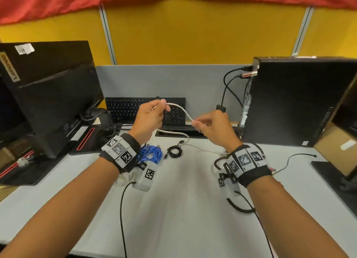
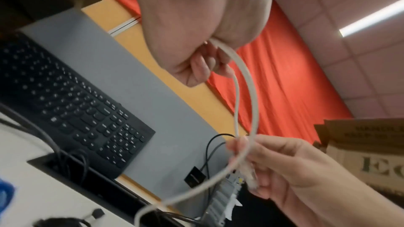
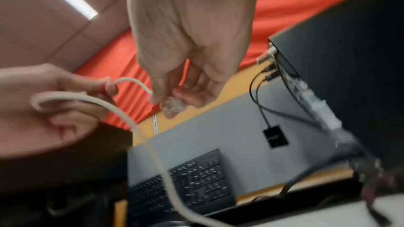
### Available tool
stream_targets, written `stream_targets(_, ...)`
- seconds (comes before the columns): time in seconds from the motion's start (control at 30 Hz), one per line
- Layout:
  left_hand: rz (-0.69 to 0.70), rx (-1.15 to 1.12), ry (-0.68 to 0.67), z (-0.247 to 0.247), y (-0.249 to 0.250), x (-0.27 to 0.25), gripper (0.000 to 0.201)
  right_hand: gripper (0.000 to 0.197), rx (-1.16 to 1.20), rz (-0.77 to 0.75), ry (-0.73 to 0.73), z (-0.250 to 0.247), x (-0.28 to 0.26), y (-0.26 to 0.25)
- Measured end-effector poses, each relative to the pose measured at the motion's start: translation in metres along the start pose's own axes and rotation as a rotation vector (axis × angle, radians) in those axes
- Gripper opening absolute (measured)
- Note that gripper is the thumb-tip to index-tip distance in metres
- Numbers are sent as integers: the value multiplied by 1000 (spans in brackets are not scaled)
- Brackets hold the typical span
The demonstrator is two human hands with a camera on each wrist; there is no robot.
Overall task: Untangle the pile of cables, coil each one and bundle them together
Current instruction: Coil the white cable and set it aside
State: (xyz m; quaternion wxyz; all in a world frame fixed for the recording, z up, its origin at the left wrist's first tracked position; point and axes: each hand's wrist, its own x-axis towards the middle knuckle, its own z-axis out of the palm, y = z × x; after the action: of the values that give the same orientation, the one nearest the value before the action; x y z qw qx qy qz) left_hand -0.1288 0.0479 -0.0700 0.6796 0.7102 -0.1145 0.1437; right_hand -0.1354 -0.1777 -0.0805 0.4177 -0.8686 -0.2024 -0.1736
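The left hand is raised above the counter, its fingers curled round the white cable, which loops through the fist and comes out on the thumb side. The right hand is raised at the same height, just to the right, pinching the cable's end between thumb and fingertips; in the right wrist view a clear plug sits in that pinch, though blur hides its exact shape. Between the two hands the cable forms a short arc. From the left hand a longer run drops to the counter and trails right, passing under the right wrist.

Below the left wrist lies a coiled blue cable, and just right of it a small coiled black cable. Farther back a black keyboard leans against a grey partition. A monitor stands at the left, a black computer tower at the right, with a cardboard box at the far right edge.
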Motion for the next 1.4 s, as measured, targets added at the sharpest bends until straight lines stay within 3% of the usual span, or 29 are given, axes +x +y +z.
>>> stream_targets(0.07,32,8,151,15,-2,-2,36,11,261,71,-38,9,-2,-3)
stream_targets(0.13,208,253,178,26,-7,-9,32,10,460,151,-35,15,0,-7)
stream_targets(0.2,399,578,87,30,-18,-16,26,8,571,206,53,15,5,-7)
stream_targets(0.23,417,690,28,29,-23,-19,24,9,586,216,116,12,7,-5)
stream_targets(0.3,377,813,-60,24,-30,-20,22,11,570,227,208,5,10,1)
stream_targets(0.37,302,872,-143,21,-32,-21,23,11,570,243,198,3,11,6)
stream_targets(0.43,173,826,-210,22,-33,-23,19,12,541,231,117,7,9,5)
stream_targets(0.5,-31,576,-253,23,-31,-28,9,11,358,163,69,12,9,3)
stream_targets(0.57,-205,245,-287,20,-29,-31,24,9,190,85,86,13,7,0)
stream_targets(0.67,-326,-96,-365,15,-22,-34,46,8,170,-28,76,14,3,-6)
stream_targets(0.73,-322,-153,-363,15,-17,-34,48,12,208,-91,37,17,-1,-12)
stream_targets(0.87,-245,-273,-335,17,-6,-33,34,26,221,-114,-19,16,-5,-13)
stream_targets(0.97,-146,-99,-333,19,7,-31,39,55,176,-130,3,8,-4,-9)
stream_targets(1.03,-69,22,-382,18,17,-31,35,63,133,-176,-81,3,1,-10)
stream_targets(1.13,-25,130,-430,11,28,-28,27,38,39,-191,-194,-3,11,-10)
stream_targets(1.2,-17,274,-423,3,31,-28,21,16,88,-194,-105,-9,17,-5)
stream_targets(1.3,7,503,-449,-8,29,-32,38,24,144,-186,33,-14,21,5)
stream_targets(1.4,-83,154,-429,-12,26,-34,39,16,235,-133,135,-10,24,7)
